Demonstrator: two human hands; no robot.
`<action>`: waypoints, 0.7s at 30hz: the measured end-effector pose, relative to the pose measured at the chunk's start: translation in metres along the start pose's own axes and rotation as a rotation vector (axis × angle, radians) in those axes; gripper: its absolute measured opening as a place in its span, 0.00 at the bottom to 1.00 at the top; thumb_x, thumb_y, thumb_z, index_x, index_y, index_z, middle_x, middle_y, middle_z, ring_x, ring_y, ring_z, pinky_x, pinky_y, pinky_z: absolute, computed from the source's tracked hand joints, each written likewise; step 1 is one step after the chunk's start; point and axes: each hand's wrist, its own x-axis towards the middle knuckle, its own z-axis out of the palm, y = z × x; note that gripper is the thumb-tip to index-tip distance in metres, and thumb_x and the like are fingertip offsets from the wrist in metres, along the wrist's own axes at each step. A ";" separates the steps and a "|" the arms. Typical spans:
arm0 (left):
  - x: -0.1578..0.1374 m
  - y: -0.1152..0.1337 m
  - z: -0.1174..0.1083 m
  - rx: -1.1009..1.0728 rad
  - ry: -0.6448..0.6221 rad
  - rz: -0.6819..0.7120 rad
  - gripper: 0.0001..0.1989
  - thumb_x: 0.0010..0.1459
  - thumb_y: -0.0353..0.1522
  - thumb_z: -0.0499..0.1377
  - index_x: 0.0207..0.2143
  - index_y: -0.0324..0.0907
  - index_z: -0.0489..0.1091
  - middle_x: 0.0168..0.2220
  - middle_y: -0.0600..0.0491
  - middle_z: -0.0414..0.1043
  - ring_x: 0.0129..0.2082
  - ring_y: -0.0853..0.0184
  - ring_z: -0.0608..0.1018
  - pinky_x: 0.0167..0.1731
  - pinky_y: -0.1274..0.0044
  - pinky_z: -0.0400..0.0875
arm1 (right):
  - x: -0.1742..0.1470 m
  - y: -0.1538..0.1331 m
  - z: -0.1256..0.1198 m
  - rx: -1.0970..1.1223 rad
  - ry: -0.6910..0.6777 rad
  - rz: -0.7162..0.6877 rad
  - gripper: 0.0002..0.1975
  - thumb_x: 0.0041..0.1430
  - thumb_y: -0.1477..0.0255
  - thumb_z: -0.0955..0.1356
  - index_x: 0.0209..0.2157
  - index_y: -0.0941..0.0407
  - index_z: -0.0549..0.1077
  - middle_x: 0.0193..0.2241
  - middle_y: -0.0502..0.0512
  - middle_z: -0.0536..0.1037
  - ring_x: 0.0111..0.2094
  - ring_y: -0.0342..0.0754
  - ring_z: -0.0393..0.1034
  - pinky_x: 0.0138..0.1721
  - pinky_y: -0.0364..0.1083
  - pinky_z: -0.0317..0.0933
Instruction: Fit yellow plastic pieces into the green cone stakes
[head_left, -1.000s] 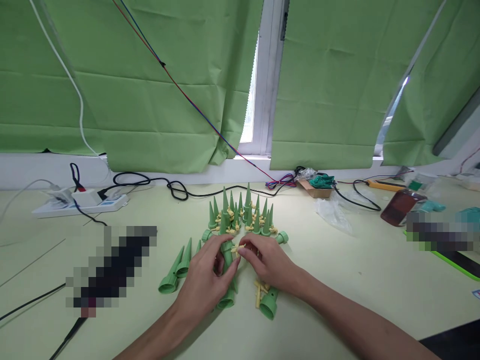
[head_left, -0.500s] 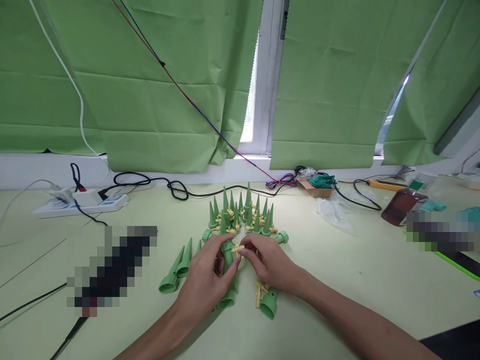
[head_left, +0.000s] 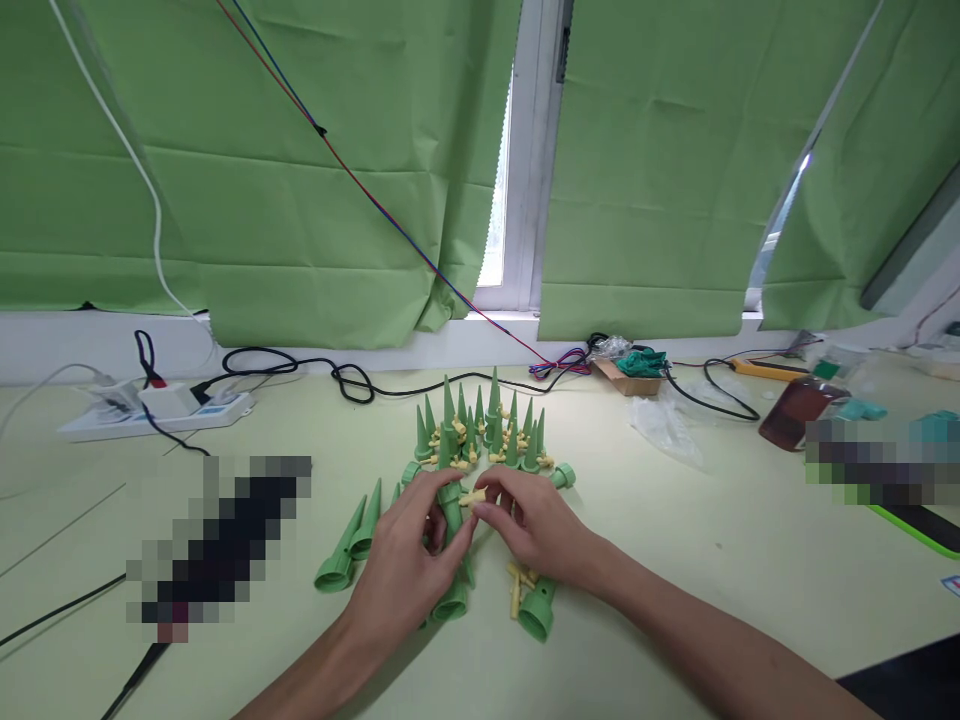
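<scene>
Now you are working at a pale green table (head_left: pixel 712 560) with two hands: your left hand (head_left: pixel 409 570) is gripping one green cone (head_left: pixel 452 503) near the middle of the table, and your right hand (head_left: pixel 536 525) is pinching one small yellow fitting (head_left: pixel 472 496) against the cone's side. Behind them, roughly a dozen finished cones (head_left: pixel 480 435) are standing upright in a cluster, two loose cones (head_left: pixel 351 540) are lying to the left, and one more (head_left: pixel 538 610) is lying by your right wrist. Compared with a second ago, both hands are sitting almost unchanged, still closed on the same parts.
</scene>
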 end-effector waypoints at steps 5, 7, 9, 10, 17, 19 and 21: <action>0.000 -0.002 0.001 -0.001 -0.003 0.007 0.15 0.61 0.35 0.57 0.50 0.45 0.65 0.33 0.55 0.71 0.23 0.70 0.72 0.24 0.77 0.69 | 0.000 -0.002 -0.002 0.003 -0.012 -0.047 0.05 0.67 0.75 0.62 0.43 0.56 0.69 0.35 0.54 0.76 0.33 0.46 0.70 0.34 0.44 0.62; -0.001 -0.002 0.001 -0.007 -0.003 0.009 0.15 0.61 0.35 0.57 0.50 0.45 0.65 0.33 0.54 0.71 0.23 0.70 0.72 0.24 0.77 0.69 | 0.001 -0.001 -0.002 -0.011 -0.008 -0.060 0.05 0.67 0.75 0.62 0.42 0.56 0.68 0.34 0.54 0.76 0.34 0.47 0.70 0.35 0.44 0.62; -0.002 -0.002 0.001 -0.010 -0.006 0.013 0.15 0.61 0.35 0.57 0.50 0.45 0.65 0.33 0.54 0.71 0.23 0.70 0.72 0.24 0.77 0.69 | 0.001 -0.001 -0.001 -0.030 -0.007 -0.064 0.04 0.68 0.74 0.62 0.40 0.56 0.68 0.32 0.53 0.75 0.33 0.47 0.69 0.35 0.44 0.61; -0.002 -0.002 0.001 -0.010 -0.007 0.016 0.15 0.61 0.35 0.57 0.50 0.45 0.65 0.33 0.54 0.71 0.23 0.70 0.72 0.24 0.77 0.69 | 0.002 -0.001 -0.001 -0.039 -0.009 -0.063 0.04 0.68 0.74 0.62 0.39 0.56 0.68 0.31 0.53 0.75 0.32 0.46 0.69 0.34 0.44 0.61; -0.001 -0.002 0.002 0.000 -0.005 0.025 0.15 0.61 0.35 0.57 0.50 0.45 0.65 0.33 0.54 0.71 0.23 0.69 0.73 0.24 0.77 0.69 | 0.002 0.001 0.000 -0.072 -0.015 -0.027 0.10 0.70 0.71 0.61 0.32 0.55 0.67 0.27 0.50 0.72 0.29 0.44 0.66 0.32 0.43 0.58; -0.001 -0.002 0.002 0.002 -0.005 0.026 0.15 0.61 0.35 0.57 0.50 0.45 0.65 0.33 0.54 0.71 0.23 0.70 0.72 0.24 0.77 0.69 | 0.002 0.001 0.000 -0.075 -0.013 -0.010 0.12 0.70 0.70 0.61 0.31 0.55 0.66 0.26 0.50 0.72 0.28 0.44 0.66 0.31 0.42 0.57; 0.000 -0.002 0.002 0.001 -0.008 0.028 0.15 0.61 0.35 0.57 0.50 0.45 0.65 0.33 0.55 0.71 0.23 0.70 0.72 0.24 0.77 0.69 | 0.002 0.001 0.000 -0.072 -0.007 0.001 0.12 0.70 0.69 0.61 0.30 0.55 0.66 0.26 0.49 0.71 0.27 0.44 0.66 0.31 0.42 0.57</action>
